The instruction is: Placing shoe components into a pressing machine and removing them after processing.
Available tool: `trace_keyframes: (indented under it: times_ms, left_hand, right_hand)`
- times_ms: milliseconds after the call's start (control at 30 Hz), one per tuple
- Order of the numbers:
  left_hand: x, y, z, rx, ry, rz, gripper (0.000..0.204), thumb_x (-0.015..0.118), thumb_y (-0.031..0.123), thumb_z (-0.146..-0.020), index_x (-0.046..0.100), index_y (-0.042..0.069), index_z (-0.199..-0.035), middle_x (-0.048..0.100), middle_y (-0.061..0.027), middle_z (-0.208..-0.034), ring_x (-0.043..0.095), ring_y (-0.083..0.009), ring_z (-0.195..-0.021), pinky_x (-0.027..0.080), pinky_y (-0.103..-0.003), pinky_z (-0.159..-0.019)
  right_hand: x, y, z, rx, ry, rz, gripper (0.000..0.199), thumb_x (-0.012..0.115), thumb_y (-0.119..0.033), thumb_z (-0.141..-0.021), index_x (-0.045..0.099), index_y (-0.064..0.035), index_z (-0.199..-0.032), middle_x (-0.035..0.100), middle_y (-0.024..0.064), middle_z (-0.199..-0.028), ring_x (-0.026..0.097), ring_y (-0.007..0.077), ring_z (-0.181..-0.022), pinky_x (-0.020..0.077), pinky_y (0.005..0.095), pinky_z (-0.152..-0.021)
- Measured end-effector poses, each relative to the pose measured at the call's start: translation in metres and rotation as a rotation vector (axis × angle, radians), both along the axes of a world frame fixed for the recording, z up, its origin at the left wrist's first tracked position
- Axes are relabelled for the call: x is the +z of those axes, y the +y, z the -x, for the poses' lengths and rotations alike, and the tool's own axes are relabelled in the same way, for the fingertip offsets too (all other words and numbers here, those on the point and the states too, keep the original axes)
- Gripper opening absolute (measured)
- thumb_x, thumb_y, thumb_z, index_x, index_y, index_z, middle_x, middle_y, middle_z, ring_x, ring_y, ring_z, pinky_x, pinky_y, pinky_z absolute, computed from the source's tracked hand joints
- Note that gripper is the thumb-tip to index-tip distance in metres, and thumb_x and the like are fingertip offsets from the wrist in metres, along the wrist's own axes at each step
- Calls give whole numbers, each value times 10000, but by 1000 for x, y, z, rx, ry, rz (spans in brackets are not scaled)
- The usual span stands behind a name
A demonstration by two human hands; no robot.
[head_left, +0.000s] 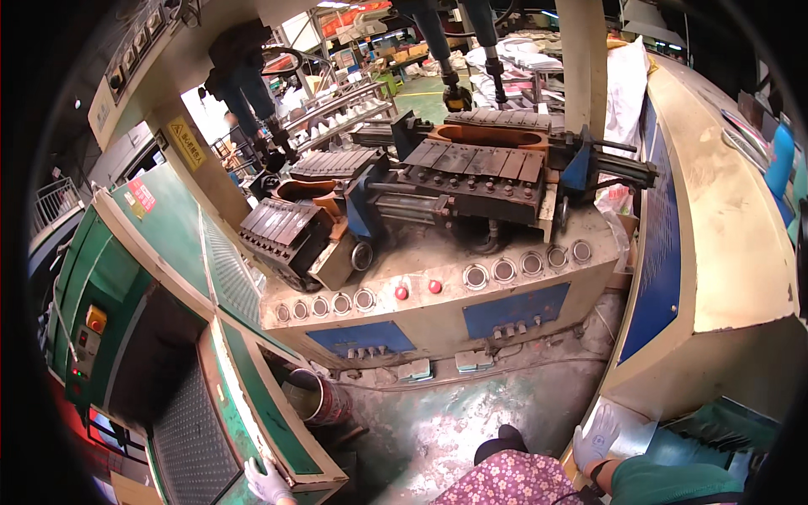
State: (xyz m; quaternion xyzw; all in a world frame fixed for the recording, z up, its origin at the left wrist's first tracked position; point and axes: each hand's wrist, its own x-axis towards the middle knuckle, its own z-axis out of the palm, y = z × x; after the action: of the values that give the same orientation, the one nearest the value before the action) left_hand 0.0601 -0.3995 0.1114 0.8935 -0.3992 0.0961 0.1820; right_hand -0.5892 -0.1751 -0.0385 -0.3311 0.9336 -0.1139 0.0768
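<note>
Two gloved hands are seen at the lower edge, neither holding any loose thing: the left hand (pixel 268 481) is laid with fingers curled over the near corner of a green machine cabinet (pixel 252 396), and the right hand (pixel 596 438) is spread flat and wide on the pale corner of a cream-coloured housing (pixel 715 252). A floral-patterned knee (pixel 513 480) is placed between them, above a stained green floor (pixel 438 429). Well ahead of both hands, beyond reach as things stand, a press station (pixel 438 278) is set with dark segmented moulds (pixel 475 168), a row of round buttons (pixel 505 269) and two red buttons (pixel 417 289) along its front panel. A metal can (pixel 316 396) is tucked just beyond the left hand, against the foot of the cabinet. The step in hand is judged to be one of bracing or steadying between the two machines, with no work on the moulds begun. The next move, it is judged, calls for both hands to be lifted off the corners and carried forward and upward to the front panel, past the can on the floor.
</note>
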Motion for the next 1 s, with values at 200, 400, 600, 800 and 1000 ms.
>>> trace_keyframes:
  times_ms: [200, 400, 600, 800, 1000]
  left_hand:
    - [4, -4, 12, 56, 31, -15, 539, 592, 454, -934, 597, 128, -1363, 503, -68, -1510, 445, -225, -1394, 291, -394, -1145]
    - [9, -1, 18, 45, 23, -12, 520, 609, 412, -925, 589, 121, -1355, 490, -83, -1513, 424, -236, -1406, 263, -450, -1167]
    - [8, -1, 17, 60, 27, -6, 511, 605, 413, -924, 585, 141, -1357, 488, -77, -1516, 414, -226, -1414, 253, -452, -1176]
    - [6, 0, 14, 58, 10, 23, 516, 617, 416, -906, 593, 135, -1339, 504, -86, -1493, 433, -237, -1393, 268, -435, -1164]
    - [6, 1, 17, 39, 30, 45, 517, 650, 422, -899, 604, 133, -1325, 512, -94, -1486, 447, -244, -1383, 257, -441, -1172]
  right_hand:
    - [-9, 2, 3, 33, 82, 36, 875, 614, -413, -864, 272, 7, -1552, 254, 180, -1629, 194, 338, -1519, 61, 576, -1221]
    - [-15, 3, 1, -17, 125, 10, 881, 631, -433, -847, 297, -19, -1549, 271, 137, -1630, 204, 298, -1518, 81, 560, -1228]
    - [-6, -2, -2, -23, 104, 37, 848, 618, -405, -854, 318, -17, -1547, 321, 155, -1603, 239, 314, -1503, 82, 551, -1236]
    - [-9, 0, -3, -37, 95, 47, 846, 619, -400, -850, 325, -12, -1542, 317, 155, -1603, 241, 313, -1500, 76, 552, -1238]
    - [-11, 0, 0, -60, 68, 8, 868, 638, -420, -838, 320, -28, -1543, 289, 140, -1625, 219, 296, -1517, 75, 550, -1240]
